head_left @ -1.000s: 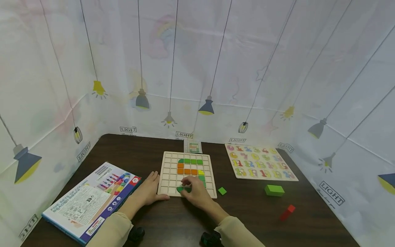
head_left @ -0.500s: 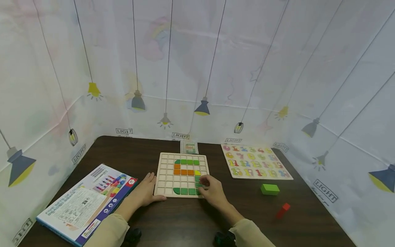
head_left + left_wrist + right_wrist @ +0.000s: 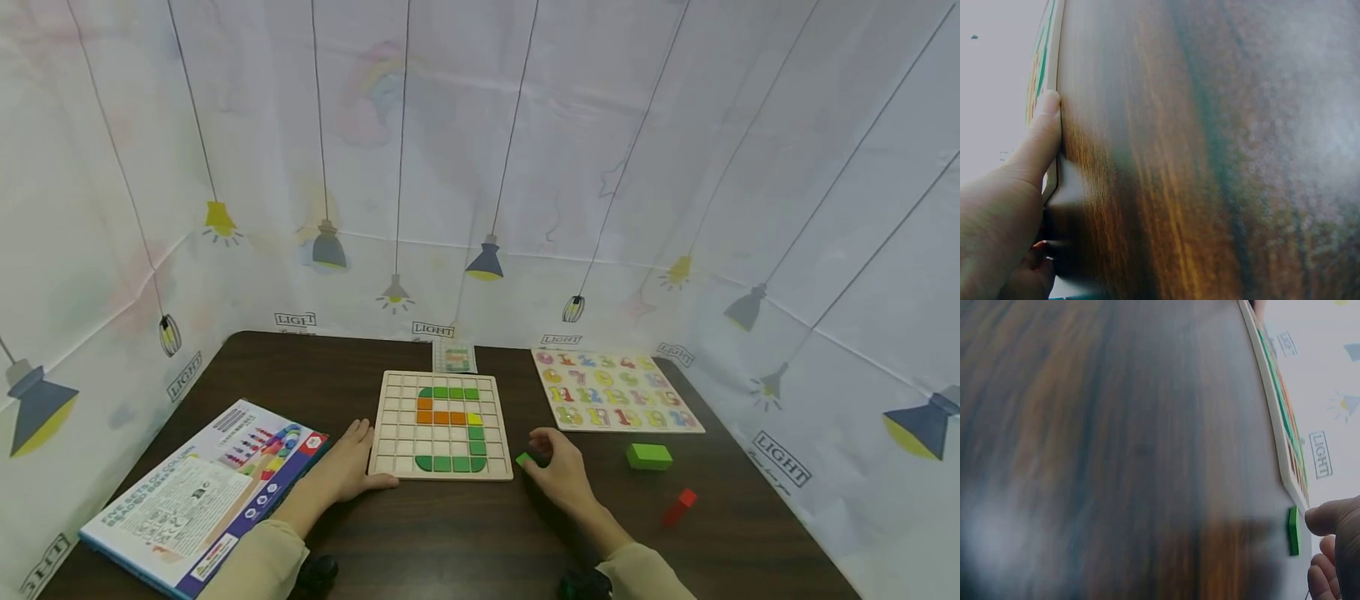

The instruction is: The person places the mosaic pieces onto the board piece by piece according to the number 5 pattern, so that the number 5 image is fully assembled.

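A wooden grid board [image 3: 390,400] lies mid-table with green, orange and yellow tiles forming an S-like shape. My left hand [image 3: 347,467] lies flat on the table at the board's front left corner, and its thumb [image 3: 1040,134] presses against the board's edge [image 3: 1054,75]. My right hand [image 3: 558,471] is off the board's right side, fingers curled down. Its fingertips [image 3: 1329,519] touch a small green tile [image 3: 524,459] that lies on the table beside the board [image 3: 1279,425]; the tile [image 3: 1294,531] is also seen in the right wrist view.
A colourful printed box [image 3: 202,492] lies at the front left. A number puzzle board [image 3: 615,400] sits at the back right, with a green block [image 3: 649,456] and a red block [image 3: 678,507] in front of it. A small card [image 3: 454,358] lies behind the grid board. White sheets wall the table.
My right hand left the board's bottom row and moved right, off the board, to the loose green tile. The left hand has stayed at the board's corner.
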Demonstrator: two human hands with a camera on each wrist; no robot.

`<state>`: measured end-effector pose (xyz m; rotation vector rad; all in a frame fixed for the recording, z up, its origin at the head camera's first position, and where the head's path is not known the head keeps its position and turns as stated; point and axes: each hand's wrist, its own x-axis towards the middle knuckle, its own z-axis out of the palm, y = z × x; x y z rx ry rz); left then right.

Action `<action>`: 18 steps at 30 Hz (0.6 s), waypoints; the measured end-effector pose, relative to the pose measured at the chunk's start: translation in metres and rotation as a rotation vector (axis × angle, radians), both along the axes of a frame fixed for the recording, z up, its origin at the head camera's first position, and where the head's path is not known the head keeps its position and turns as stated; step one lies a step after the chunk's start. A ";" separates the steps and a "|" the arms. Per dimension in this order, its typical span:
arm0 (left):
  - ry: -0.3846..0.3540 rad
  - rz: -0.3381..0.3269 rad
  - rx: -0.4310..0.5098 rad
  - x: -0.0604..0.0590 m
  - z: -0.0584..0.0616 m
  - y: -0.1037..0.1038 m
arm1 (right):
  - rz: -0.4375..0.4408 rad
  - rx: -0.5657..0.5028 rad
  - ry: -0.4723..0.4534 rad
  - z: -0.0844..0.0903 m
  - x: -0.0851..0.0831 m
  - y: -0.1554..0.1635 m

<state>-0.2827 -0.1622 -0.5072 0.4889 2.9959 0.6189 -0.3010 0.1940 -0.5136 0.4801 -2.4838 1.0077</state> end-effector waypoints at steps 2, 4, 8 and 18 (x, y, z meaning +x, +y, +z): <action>0.003 0.002 -0.001 0.000 0.000 -0.001 | -0.007 0.003 0.011 0.000 0.000 0.003; 0.006 0.004 -0.001 0.001 0.001 -0.001 | -0.013 0.009 0.011 0.001 0.000 0.004; 0.008 0.007 0.005 0.002 0.002 -0.002 | -0.029 0.029 -0.021 0.002 -0.001 0.005; -0.005 0.011 -0.001 0.002 0.005 -0.001 | -0.045 0.062 -0.053 -0.002 0.001 0.005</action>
